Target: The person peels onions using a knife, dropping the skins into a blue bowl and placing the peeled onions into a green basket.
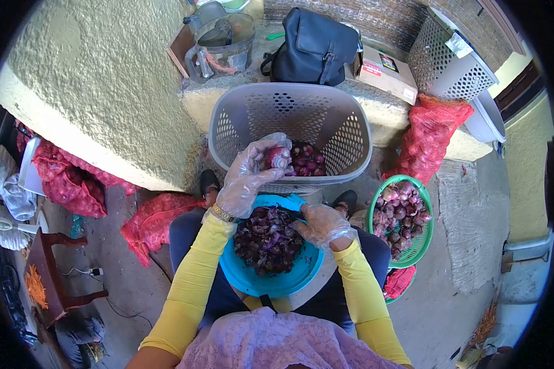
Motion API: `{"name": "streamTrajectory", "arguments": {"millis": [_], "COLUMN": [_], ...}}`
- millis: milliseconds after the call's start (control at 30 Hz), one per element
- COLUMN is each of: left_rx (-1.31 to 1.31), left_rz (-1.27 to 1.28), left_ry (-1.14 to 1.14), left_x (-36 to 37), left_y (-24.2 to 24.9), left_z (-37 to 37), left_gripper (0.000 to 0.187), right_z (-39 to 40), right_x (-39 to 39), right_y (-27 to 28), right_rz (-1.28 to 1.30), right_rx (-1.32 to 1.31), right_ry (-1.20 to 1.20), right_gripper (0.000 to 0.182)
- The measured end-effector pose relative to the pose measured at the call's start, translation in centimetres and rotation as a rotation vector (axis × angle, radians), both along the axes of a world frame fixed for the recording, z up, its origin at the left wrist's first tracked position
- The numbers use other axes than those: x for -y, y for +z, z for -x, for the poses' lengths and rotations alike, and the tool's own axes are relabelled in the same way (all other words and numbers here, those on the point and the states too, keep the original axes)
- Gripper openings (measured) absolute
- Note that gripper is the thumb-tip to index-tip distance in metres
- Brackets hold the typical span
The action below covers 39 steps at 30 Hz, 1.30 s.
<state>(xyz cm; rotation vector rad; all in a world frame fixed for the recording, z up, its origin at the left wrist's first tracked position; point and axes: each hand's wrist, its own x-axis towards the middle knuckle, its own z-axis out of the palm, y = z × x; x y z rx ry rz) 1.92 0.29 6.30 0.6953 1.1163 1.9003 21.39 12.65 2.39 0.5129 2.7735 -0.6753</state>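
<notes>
My left hand [246, 178], in a clear plastic glove, is closed around a red onion [278, 158] above the near rim of a grey perforated laundry basket [228, 161]. More peeled red onions [306, 161] lie at the bottom of that basket. My right hand [326, 224], gloved too, is at the right rim of a blue basin [271, 284] between my legs, its fingers curled inward. A small blue piece [297, 200] shows beside its thumb; what the fingers hold is hidden. Dark purple onion skins [268, 240] fill the basin.
To the right, a green basket [426, 243] holds unpeeled onions [400, 212], with a red mesh sack [429, 138] behind it. A black backpack [317, 49], a cardboard box [385, 74] and a clear bucket [228, 49] stand on the ledge. More red sacks [160, 224] lie left.
</notes>
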Motion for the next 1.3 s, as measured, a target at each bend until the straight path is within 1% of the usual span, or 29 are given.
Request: {"name": "streamTrajectory", "arguments": {"millis": [133, 300, 433, 500, 900, 1033, 1233, 1300], "left_rx": [0.021, 0.211, 0.233, 0.293, 0.332, 0.324, 0.340, 0.308], "left_rz": [-0.002, -0.099, -0.126, -0.155, -0.153, -0.154, -0.167, -0.143], "left_ry": [0.011, -0.031, -0.034, -0.050, -0.075, -0.071, -0.072, -0.081], "left_x": [0.0, 0.4, 0.4, 0.4, 0.8, 0.8, 0.9, 0.9], "left_y": [-0.2, 0.4, 0.1, 0.1, 0.9, 1.0, 0.9, 1.1], "left_z": [0.3, 0.6, 0.8, 1.0, 0.8, 0.8, 0.8, 0.8], "left_gripper": [0.062, 0.061, 0.063, 0.065, 0.065, 0.066, 0.063, 0.062], "right_z": [0.1, 0.2, 0.3, 0.3, 0.4, 0.6, 0.4, 0.4], "right_x": [0.3, 0.3, 0.4, 0.4, 0.5, 0.5, 0.4, 0.4], "right_y": [-0.1, -0.3, 0.0, 0.0, 0.1, 0.3, 0.1, 0.1], "right_rz": [0.002, 0.005, -0.002, 0.000, 0.008, 0.006, 0.002, -0.002], "right_rx": [-0.010, -0.016, 0.007, 0.007, 0.005, 0.041, 0.018, 0.014], "right_ry": [0.021, 0.027, 0.022, 0.020, 0.031, 0.013, 0.031, 0.041], "right_gripper": [0.037, 0.039, 0.039, 0.039, 0.038, 0.039, 0.040, 0.040]}}
